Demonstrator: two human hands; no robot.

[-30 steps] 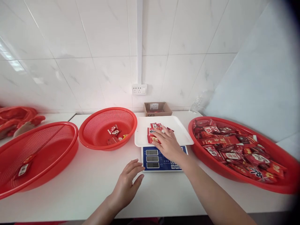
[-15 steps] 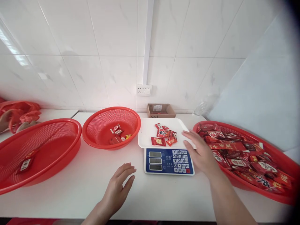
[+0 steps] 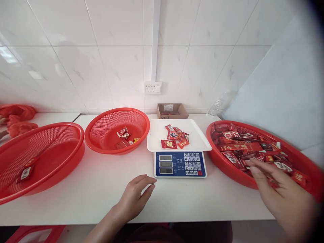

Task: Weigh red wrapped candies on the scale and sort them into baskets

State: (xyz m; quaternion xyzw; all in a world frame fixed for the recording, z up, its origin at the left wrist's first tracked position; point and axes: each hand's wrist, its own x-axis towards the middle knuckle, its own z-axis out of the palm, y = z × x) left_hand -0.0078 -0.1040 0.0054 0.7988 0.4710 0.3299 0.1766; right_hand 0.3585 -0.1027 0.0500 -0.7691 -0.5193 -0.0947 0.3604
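My left hand [image 3: 138,195] hovers over the white table just in front of the digital scale [image 3: 181,165]. Its fingers are stretched out and hold nothing. Several red snack packets [image 3: 174,136] lie on the scale's white tray [image 3: 194,130]. At the right, my right hand [image 3: 280,192] is over the near side of a red plastic basket [image 3: 212,143] full of wrapped snacks [image 3: 240,146]. Its fingers reach forward with a gap by the thumb, and no packet is plainly gripped. The hand covers part of the basket's contents.
A round red basket [image 3: 95,135] with a few packets stands left of the scale. Farther left is a larger red basket [image 3: 76,158] holding one packet [image 3: 26,172]. A small cardboard box [image 3: 172,111] and a clear plastic bottle [image 3: 216,107] stand by the wall.
My right hand has moved from the scale tray's right edge to the right-hand basket. My left hand has shifted slightly right, nearer the scale. The view has tilted down a little.
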